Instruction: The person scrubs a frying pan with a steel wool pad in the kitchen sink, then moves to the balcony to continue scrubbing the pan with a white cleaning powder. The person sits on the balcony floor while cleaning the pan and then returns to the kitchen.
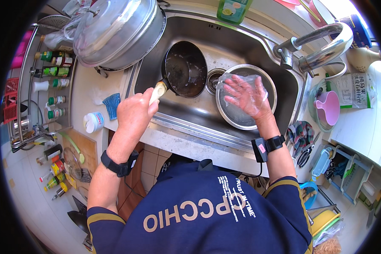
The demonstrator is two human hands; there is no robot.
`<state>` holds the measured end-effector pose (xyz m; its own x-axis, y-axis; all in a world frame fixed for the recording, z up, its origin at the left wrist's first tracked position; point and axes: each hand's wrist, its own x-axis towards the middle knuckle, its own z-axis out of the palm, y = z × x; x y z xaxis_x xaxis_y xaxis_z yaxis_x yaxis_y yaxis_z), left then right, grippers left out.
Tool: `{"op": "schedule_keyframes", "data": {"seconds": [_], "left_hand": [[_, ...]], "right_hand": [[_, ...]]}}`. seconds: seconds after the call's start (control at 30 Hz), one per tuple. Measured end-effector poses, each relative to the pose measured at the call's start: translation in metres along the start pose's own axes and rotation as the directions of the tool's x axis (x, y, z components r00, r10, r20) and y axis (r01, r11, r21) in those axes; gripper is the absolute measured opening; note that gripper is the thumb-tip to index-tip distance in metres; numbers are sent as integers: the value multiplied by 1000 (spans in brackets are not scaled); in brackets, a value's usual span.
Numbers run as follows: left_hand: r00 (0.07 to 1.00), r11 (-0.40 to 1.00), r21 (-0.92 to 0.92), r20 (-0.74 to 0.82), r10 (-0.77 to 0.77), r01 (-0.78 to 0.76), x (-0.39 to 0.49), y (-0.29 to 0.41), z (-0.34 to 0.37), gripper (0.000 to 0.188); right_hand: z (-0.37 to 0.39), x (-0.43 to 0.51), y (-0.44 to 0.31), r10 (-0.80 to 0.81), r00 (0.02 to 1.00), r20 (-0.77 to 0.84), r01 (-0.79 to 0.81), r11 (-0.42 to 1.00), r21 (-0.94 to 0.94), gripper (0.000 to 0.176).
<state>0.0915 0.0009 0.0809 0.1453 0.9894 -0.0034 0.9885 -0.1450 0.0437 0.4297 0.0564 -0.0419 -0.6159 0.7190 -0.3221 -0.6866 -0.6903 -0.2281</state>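
My left hand [135,111] is closed around the pale handle of a small black frying pan [185,70], which is tilted inside the steel sink [184,119]. The pan's dark inside is wet, with whitish spots. Over a round metal basin [220,109] in the sink's right part, my right hand [244,92] is spread, in a clear plastic glove or bag. Whether it touches the basin cannot be told. The sink drain [213,82] shows between pan and basin.
A large lidded metal pot [117,35] stands left of the sink. The curved faucet [327,31] rises at the back right. A blue cloth [111,106] and a white tub [94,122] lie at left; a pink scoop [327,108] and plaid cloth [301,135] at right.
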Motion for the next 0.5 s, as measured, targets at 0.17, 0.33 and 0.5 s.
{"op": "schedule_keyframes", "data": {"seconds": [0.17,0.33,0.5], "left_hand": [[997,986,-147,18,-79,80,-16,-2,0,31],[996,980,-175,8,-94,94,-32,1,-1,32],[995,998,-33,-90,42,-45,-41,2,-6,35]], "right_hand": [[0,-7,-3,-19,1000,12,20,996,-91,68],[5,-20,-3,-44,989,-142,5,965,-263,62],[5,-30,0,-96,972,-214,26,951,-309,59]]}}
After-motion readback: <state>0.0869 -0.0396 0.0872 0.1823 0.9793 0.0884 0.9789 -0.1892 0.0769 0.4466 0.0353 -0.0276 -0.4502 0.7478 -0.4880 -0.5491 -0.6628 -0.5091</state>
